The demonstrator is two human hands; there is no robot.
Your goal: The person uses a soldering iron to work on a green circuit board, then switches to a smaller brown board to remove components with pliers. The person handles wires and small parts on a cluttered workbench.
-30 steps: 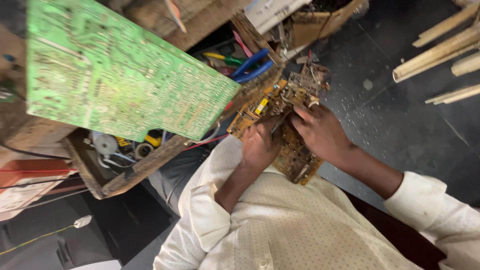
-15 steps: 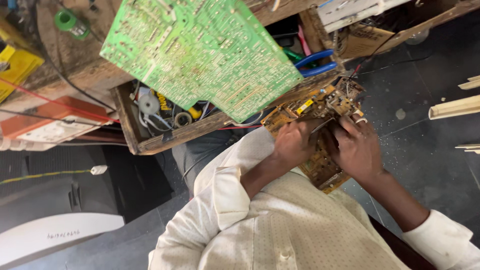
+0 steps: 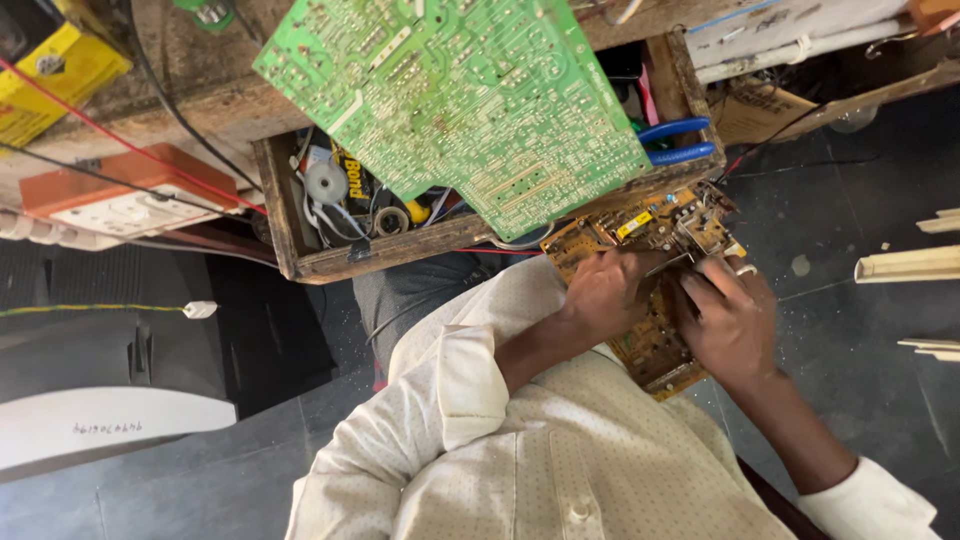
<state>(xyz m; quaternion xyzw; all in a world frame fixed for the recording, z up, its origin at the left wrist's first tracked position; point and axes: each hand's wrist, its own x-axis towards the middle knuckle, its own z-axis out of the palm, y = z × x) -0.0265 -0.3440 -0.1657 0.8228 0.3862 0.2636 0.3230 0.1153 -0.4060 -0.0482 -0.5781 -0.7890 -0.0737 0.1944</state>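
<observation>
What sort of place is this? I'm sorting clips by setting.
Probably an electronics repair workshop. Both hands work on a brown circuit board, a large green circuit board lies on top of a wooden drawer of tape and wire, with blue-handled pliers.

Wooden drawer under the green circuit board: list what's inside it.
The wooden drawer shows a solder spool, tape roll, white wires and blue-handled pliers. The green circuit board covers its middle.
</observation>
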